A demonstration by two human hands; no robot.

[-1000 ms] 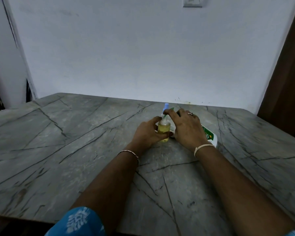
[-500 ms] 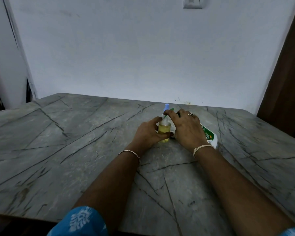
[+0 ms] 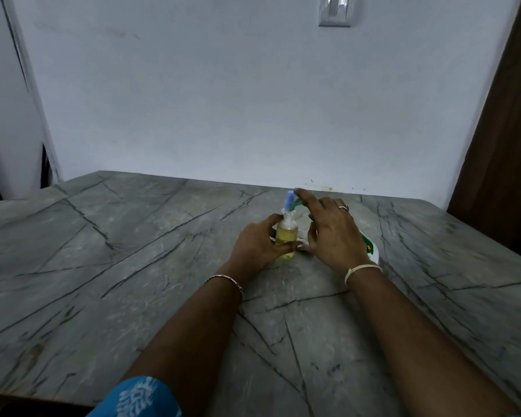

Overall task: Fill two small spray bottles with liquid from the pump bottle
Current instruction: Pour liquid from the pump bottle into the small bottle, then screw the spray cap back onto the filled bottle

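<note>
Just right of the frame's centre, a small spray bottle stands upright on the grey veined table, and the left hand is wrapped round its yellow-filled body, thumb across the front, which I take to be bracing it so it cannot tip. The right hand is not gripping anything; its fingers are spread, and the forefinger reaches to the bottle's blue spray head, seemingly to press or seat it. Behind that hand, the white and green pump bottle shows only in part. No second spray bottle is visible, so that one probably remains to be filled.
</note>
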